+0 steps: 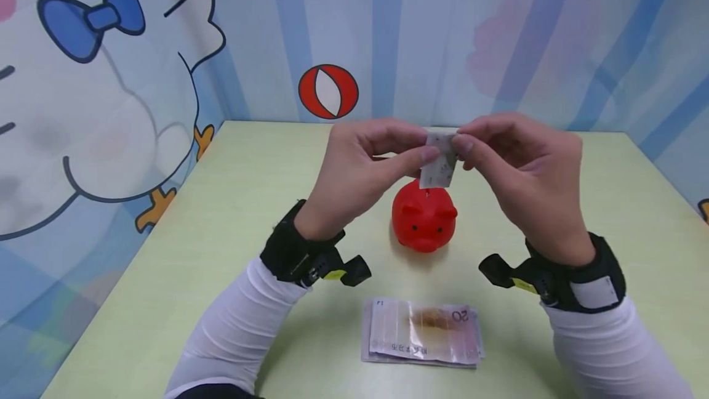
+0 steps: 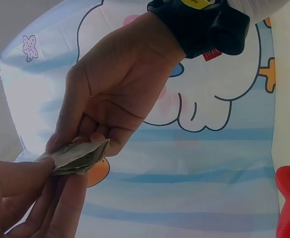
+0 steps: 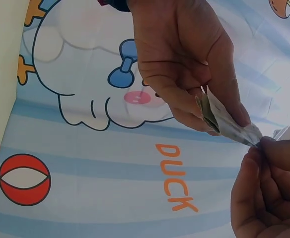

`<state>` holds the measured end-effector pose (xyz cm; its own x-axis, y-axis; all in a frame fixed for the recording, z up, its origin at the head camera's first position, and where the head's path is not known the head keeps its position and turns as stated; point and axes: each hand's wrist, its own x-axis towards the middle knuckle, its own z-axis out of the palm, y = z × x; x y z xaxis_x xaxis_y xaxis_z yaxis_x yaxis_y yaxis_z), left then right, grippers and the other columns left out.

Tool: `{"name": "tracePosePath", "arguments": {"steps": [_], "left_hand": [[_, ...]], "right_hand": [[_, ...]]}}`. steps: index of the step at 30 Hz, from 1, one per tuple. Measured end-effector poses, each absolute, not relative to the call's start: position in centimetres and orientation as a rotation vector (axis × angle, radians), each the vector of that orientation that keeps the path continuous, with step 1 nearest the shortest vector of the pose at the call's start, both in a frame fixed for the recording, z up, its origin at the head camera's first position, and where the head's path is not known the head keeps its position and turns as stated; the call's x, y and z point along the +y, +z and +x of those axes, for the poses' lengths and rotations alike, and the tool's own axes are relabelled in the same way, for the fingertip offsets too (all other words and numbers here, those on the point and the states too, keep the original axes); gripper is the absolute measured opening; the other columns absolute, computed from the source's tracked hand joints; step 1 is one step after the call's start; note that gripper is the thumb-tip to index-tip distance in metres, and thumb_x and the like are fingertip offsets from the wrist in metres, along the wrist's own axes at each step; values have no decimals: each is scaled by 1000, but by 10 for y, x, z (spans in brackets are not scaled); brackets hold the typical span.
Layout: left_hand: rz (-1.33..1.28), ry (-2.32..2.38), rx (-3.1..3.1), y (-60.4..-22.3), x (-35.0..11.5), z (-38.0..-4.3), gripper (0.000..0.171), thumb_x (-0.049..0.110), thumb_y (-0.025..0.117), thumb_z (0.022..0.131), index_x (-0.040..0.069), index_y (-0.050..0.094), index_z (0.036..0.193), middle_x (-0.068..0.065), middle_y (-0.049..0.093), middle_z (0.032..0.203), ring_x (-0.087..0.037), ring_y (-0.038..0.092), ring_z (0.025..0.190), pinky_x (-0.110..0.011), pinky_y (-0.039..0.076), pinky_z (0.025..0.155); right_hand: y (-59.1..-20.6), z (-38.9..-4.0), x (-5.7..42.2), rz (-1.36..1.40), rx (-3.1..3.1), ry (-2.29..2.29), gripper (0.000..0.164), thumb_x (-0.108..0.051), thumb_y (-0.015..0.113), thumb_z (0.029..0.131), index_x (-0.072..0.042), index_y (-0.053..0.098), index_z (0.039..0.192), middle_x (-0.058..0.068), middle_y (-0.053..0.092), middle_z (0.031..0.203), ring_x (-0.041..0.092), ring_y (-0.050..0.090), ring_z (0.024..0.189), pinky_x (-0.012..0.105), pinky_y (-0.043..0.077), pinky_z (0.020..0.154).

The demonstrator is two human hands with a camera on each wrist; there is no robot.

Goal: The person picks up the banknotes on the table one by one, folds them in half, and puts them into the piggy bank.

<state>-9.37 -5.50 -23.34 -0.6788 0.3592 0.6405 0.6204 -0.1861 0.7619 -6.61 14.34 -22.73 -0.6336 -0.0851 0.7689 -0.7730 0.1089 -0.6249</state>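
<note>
A small folded banknote is held up between both hands, directly over the red piggy bank in the head view. My left hand pinches its left side between thumb and fingers. On the opposite edge, my right hand grips the upper corner with thumb and fingertips. The left wrist view shows the folded note edge-on, its layers slightly spread. Several layers also show on the note in the right wrist view. The piggy bank stands upright, facing me, its top partly hidden behind the note.
A stack of banknotes, a 20 uppermost, lies near the front of the pale table. Cartoon-printed walls close off the back and sides. Each wrist wears a black strap with a small camera.
</note>
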Motion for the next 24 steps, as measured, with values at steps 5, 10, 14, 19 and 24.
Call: {"name": "tracePosePath", "arguments": {"steps": [5,10,14,19,24], "left_hand": [[-1122,-1959,-1881,-235,-53,-93,22,1,72,86,-5,72,107,-14,73,97,-22,72,82,-39,60,72],[-1122,-1931,-1870,-234,-53,-94,22,0,72,86,-5,72,107,-15,73,97,-21,72,82,-38,60,73],[-1117,-1892,-1905,-234,-54,-93,23,2,73,86,-4,72,108,-13,74,97,-19,72,83,-37,60,75],[-1075,-1844,-1935,-234,-54,-93,23,4,74,85,-1,73,107,-10,74,95,-16,72,80,-36,60,73],[-1073,-1881,-1858,-234,-55,-94,20,1,73,85,-4,72,105,-13,74,94,-20,72,80,-39,61,70]], "right_hand": [[-231,-68,143,797,-1869,1527,14,9,68,84,8,69,98,12,67,84,20,60,67,24,54,68],[-229,-68,143,805,-1889,1568,16,8,69,84,8,69,100,13,68,85,22,61,69,25,55,70],[-227,-67,143,789,-1943,1486,15,8,70,83,5,70,98,11,67,82,21,62,69,25,56,70],[-227,-66,143,779,-1954,1465,16,7,71,83,3,72,98,12,68,82,21,64,69,25,57,70],[-229,-67,147,808,-2015,1475,17,9,71,82,2,72,98,12,69,84,21,64,70,23,56,68]]}}
